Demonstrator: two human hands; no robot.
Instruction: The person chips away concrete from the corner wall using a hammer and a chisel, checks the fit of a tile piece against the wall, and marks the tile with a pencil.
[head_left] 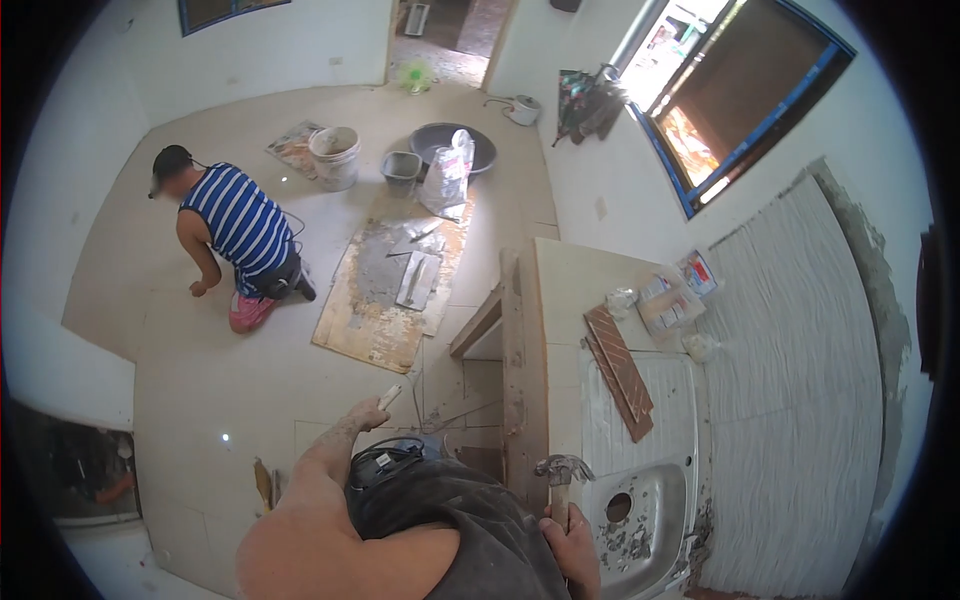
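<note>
My right hand (572,543) is wrapped round the handle of a claw hammer (562,470), held head up beside the sink's near edge. Out over the floor, my left hand (370,412) grips a short, pale, stick-like piece (390,397) whose kind I cannot make out. Beyond that hand lies a mortar-stained board (372,335), with a flat steel trowel (416,279) and grey mortar on it. To the right of the hammer is a steel sink (640,395) with debris scattered in its basin. Reddish-brown strips (620,375) lie across its drainboard.
A co-worker (240,225) in a striped top kneels on the tiled floor at left. A bucket (336,158), a grey tub (402,172), a bag (447,178) and a black basin (485,150) stand behind the board. Plastic packs (670,305) rest on the counter by the tiled wall.
</note>
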